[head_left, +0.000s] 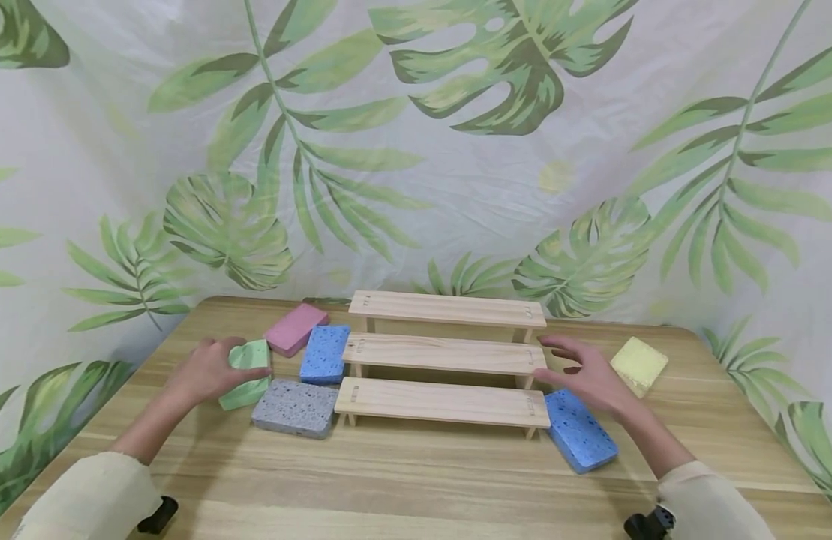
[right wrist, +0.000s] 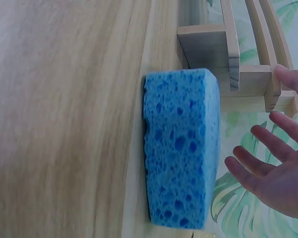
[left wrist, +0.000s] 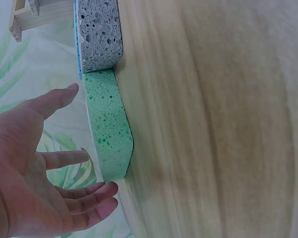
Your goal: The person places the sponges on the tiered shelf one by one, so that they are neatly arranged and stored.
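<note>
My left hand (head_left: 208, 369) hovers at a green sponge (head_left: 248, 394), thumb and fingers spread around it; the left wrist view shows a gap between thumb and sponge, with the lower fingertips close to its end. My right hand (head_left: 589, 376) is at the right end of a three-tier wooden stand (head_left: 443, 400), fingers loosely spread. Its thumb tip appears at the middle tier's end; whether it touches, I cannot tell. Below that hand, a blue sponge (right wrist: 179, 148) lies on the table beside the lowest tier.
Left of the stand lie a grey sponge (head_left: 294, 409), another blue sponge (head_left: 324, 354) and a pink sponge (head_left: 296, 328). A yellow sponge (head_left: 639, 365) lies at the right. A leaf-patterned cloth (head_left: 456, 187) hangs behind the wooden table (head_left: 416, 480).
</note>
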### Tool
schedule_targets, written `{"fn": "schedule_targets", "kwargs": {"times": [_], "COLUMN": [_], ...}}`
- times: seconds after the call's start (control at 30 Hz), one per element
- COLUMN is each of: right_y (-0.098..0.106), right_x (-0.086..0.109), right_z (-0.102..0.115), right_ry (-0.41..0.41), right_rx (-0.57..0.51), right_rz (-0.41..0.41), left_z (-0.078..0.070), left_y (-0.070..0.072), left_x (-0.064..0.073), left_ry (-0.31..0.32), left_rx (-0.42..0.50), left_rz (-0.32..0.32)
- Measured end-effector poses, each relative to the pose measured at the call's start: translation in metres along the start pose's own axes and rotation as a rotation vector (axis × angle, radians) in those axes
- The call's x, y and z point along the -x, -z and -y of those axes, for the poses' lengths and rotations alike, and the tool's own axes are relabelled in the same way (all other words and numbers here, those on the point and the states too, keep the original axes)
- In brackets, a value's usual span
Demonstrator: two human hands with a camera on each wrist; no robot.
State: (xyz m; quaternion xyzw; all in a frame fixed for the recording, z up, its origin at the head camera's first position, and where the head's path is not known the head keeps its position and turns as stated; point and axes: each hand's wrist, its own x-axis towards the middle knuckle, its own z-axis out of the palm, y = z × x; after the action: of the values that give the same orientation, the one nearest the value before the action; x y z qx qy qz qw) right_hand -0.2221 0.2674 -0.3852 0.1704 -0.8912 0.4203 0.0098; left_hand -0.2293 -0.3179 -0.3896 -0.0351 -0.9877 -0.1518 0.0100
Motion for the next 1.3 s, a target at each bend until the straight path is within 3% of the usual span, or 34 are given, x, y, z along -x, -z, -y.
{"fn": "schedule_targets", "kwargs": {"times": [0.27,0.43,0.8,1.3], "right_y": [-0.001,0.0,0.0,0.005], "right_x": [-0.003,-0.004,-0.006,-0.012], "right_z": [0.003,0.006,0.005,0.007], "right_ry": [-0.064,-0.099,-0.116,-0.106], "right_rx": [-0.055,-0.064,-0.084,-0.089], "right_rz": [0.027,0.041,0.052,0.116], "left_z": [0.002,0.002,0.007,0.012], "left_y": [0.001,0.001,-0.001,-0.001], "left_x": [0.002,0.001,-0.004,-0.003], "left_ry": [0.054,0.068,-0.007,0.011], "left_rx": [0.008,0.015,0.033,0.049], "left_rz": [0.111,0.147,0.097,0.107]}}
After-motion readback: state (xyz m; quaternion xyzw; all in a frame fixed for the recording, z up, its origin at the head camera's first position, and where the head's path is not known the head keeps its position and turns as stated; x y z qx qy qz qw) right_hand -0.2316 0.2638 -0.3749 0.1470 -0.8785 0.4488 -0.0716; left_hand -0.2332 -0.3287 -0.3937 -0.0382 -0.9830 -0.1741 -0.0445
